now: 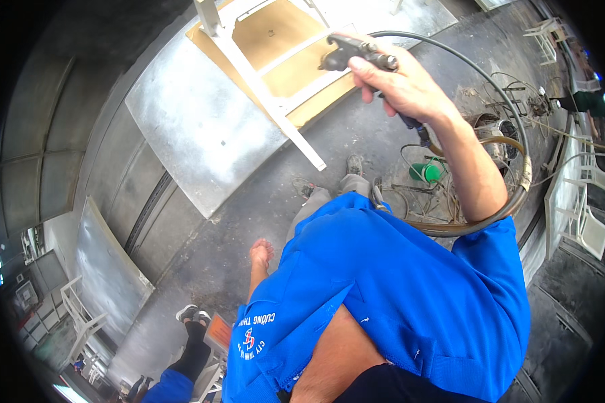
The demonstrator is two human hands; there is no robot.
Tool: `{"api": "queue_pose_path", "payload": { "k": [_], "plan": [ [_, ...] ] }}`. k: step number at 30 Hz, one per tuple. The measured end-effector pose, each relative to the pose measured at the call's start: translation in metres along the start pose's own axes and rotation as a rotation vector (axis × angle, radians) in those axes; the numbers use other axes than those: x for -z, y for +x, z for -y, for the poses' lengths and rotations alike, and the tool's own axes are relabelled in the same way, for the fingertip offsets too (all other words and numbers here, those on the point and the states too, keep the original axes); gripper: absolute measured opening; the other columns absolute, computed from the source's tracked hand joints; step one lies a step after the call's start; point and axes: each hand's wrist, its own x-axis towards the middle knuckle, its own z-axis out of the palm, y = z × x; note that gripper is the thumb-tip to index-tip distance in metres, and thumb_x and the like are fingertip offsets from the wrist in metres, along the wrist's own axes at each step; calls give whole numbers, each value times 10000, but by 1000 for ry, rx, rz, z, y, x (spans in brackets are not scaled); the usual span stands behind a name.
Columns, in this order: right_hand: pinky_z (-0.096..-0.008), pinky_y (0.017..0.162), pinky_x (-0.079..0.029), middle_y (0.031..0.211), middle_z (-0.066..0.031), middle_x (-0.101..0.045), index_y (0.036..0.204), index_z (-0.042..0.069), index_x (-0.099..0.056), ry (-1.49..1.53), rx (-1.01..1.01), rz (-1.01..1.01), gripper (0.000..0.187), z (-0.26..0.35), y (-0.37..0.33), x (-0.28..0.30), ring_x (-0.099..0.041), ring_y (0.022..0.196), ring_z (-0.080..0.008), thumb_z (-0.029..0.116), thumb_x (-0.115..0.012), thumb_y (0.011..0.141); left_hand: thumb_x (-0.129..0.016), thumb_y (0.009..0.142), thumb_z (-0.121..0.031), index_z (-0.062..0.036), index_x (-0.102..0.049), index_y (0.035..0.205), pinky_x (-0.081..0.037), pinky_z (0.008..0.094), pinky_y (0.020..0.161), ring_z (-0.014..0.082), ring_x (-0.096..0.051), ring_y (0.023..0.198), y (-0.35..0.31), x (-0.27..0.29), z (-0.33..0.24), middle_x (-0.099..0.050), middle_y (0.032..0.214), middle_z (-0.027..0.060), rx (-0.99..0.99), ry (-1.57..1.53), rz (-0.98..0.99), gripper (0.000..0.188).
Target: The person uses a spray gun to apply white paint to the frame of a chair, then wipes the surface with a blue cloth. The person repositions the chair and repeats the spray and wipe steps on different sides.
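Observation:
My right hand (403, 84), raised at the upper middle, is wrapped round a dark spray gun (346, 52). A black hose (497, 87) is looped about my right forearm, and a thinner amber hose (507, 142) passes beside it. Beyond the gun lies a white wooden furniture frame (259, 87), with one leg reaching toward me over the edge of its support. Brown cardboard (296, 33) is under the frame, on a pale, paint-dusted board (202, 141). Low at my left side hangs my left hand (262, 252), its fingers loosely bent and nothing visible in it.
A green container (425, 172) stands on the grey floor among tangled hoses and a metal pot (497, 134) to my right. White chairs (588, 221) line the far right. At lower left are another board (111, 275), a white chair (81, 316) and another person (181, 369).

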Motion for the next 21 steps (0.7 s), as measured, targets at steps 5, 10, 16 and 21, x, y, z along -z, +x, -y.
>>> {"api": "queue_pose_path", "payload": {
  "k": [5, 10, 16, 21],
  "plan": [
    [-232, 468, -475, 827, -15, -618, 1434, 131, -577, -27, -6, -128, 580, -16, 3, 14, -638, 723, -75, 495, -623, 985, -593, 1044, -276, -102, -572, 1388, -581, 411, 827, 262, -688, 1050, -9, -10, -44, -701, 1201, 114, -159, -48, -3, 386],
    [-206, 461, -470, 881, 1, -597, 1490, 179, -536, -183, -24, -292, 530, -26, 5, 75, -607, 706, -66, 423, -597, 1023, -598, 1043, -275, -107, -579, 1379, -569, 421, 834, 251, -681, 1061, -25, -30, -52, -698, 1214, 104, -222, -63, 24, 376],
    [-291, 461, -449, 756, -29, -615, 1027, 42, -668, -307, -37, -443, 289, -1, 29, 133, -566, 574, -118, 325, -612, 1009, -610, 1035, -277, -109, -592, 1351, -571, 423, 819, 257, -682, 1040, -29, -56, -12, -699, 1187, 102, -77, -44, 6, 358],
    [-254, 435, -445, 735, -13, -598, 1094, 50, -693, -412, -183, -238, 323, 33, 43, 133, -566, 564, -98, 347, -589, 1024, -609, 1031, -276, -107, -583, 1365, -578, 416, 809, 265, -686, 1034, -40, -71, 21, -697, 1191, 109, -58, -84, -6, 375]
  ]
}}
